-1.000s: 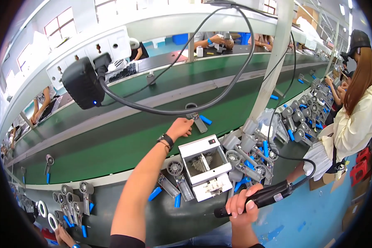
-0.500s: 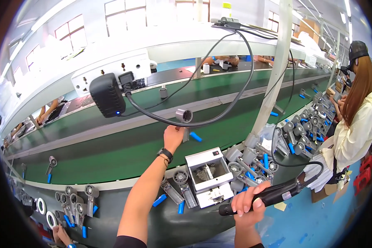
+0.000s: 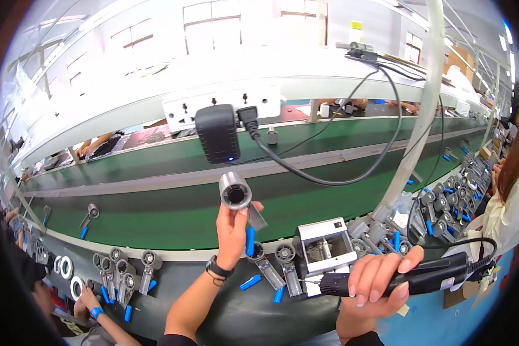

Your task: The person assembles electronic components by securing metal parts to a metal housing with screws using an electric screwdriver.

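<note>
My left hand (image 3: 230, 233) grips a grey handheld fan body (image 3: 227, 185) above the near edge of the green belt. Its round, hollow head faces me, and a blue cylindrical battery (image 3: 250, 243) hangs beside its handle. Fingers of my right hand (image 3: 370, 284) are wrapped round a black electric screwdriver (image 3: 429, 272), lying nearly level with its thin bit to the left. Just behind that bit stands a white screw feeder box (image 3: 320, 228) with small screws inside. Two more grey fan bodies (image 3: 285, 254) with blue batteries lie left of the box.
A green conveyor belt (image 3: 155, 213) runs across. Above it hang a black power adapter (image 3: 216, 135) and looping cable. Many fan bodies (image 3: 444, 199) crowd the right side, near a post (image 3: 412, 150). At lower left, a co-worker's hand (image 3: 89, 300) is beside white rings (image 3: 76, 286).
My left hand has lifted the fan body off the belt and drawn it nearer, its battery now hanging. The screwdriver stays in my right hand. The view has shifted left.
</note>
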